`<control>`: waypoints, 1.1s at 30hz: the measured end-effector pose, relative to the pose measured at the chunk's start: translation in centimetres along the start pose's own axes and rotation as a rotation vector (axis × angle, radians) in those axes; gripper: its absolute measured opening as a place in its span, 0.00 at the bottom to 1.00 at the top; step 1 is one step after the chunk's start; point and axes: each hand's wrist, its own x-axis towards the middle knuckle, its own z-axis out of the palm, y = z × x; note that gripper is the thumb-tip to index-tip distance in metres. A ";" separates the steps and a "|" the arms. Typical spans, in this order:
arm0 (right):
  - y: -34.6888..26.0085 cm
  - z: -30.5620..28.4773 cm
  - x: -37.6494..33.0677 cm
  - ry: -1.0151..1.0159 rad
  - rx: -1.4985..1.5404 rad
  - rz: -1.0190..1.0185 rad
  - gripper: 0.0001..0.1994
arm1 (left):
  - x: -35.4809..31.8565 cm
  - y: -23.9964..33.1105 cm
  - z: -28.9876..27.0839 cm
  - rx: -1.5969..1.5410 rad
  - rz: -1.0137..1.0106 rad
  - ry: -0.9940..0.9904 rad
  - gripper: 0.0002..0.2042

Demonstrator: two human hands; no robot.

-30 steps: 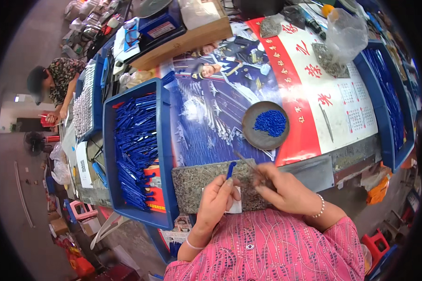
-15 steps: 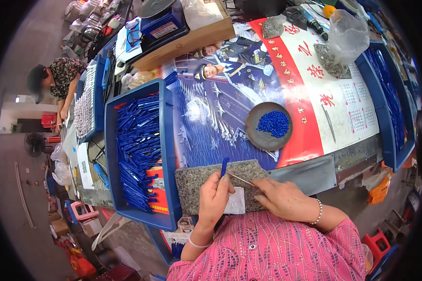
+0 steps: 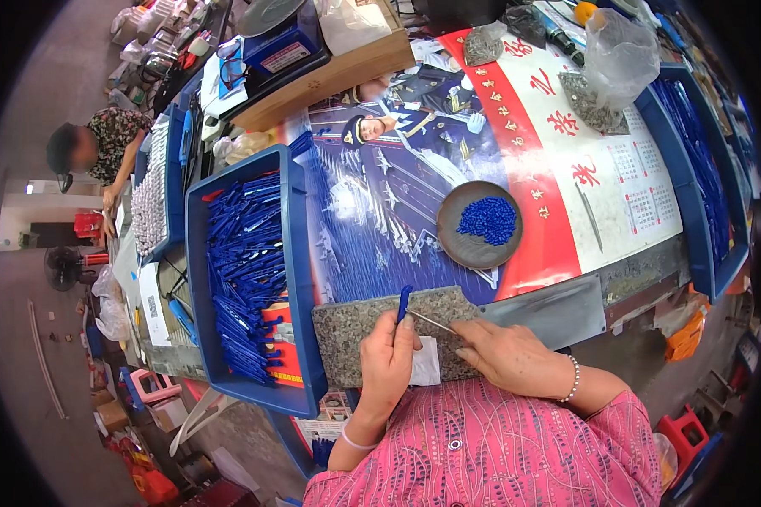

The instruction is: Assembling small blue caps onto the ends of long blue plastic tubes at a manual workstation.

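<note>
My left hand (image 3: 387,357) pinches a slim blue plastic piece (image 3: 404,302) upright between thumb and fingers; its hooked end sticks up above them. A thin pointed metal tool (image 3: 434,322) is gripped in my right hand (image 3: 509,353), its tip touching or very near the blue piece by my left fingertips. Both hands are over a speckled grey stone slab (image 3: 338,338), with a small white slip (image 3: 425,363) between them. Beyond the slab stands a round dark dish (image 3: 454,245) holding small blue pellets (image 3: 487,221). Whatever sits at the tool's tip is too small to make out.
Left of the slab is a blue tray (image 3: 300,279) of similar blue pieces (image 3: 243,253); another blue tray (image 3: 719,291) stands at far right. A slender metal tool (image 3: 591,218) lies on the poster (image 3: 533,245). At far left a person (image 3: 114,148) leans over a tray of white pieces (image 3: 150,203).
The whole view has shifted slightly. My hands keep nearly the same pose, with the blue piece and the metal tool still held together at the slab.
</note>
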 end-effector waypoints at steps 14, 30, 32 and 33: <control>0.5 0.5 0.2 0.013 -0.063 -0.015 0.15 | 0.1 0.1 0.7 0.358 0.164 0.122 0.08; 0.2 0.3 0.1 0.021 -0.049 -0.037 0.14 | 0.0 0.0 0.7 0.361 0.173 0.125 0.08; 0.2 0.3 0.0 0.007 -0.034 -0.006 0.14 | 0.0 0.0 0.7 0.365 0.190 0.126 0.08; 0.2 0.2 0.0 0.007 -0.034 -0.006 0.14 | 0.0 0.1 0.7 0.344 0.174 0.121 0.08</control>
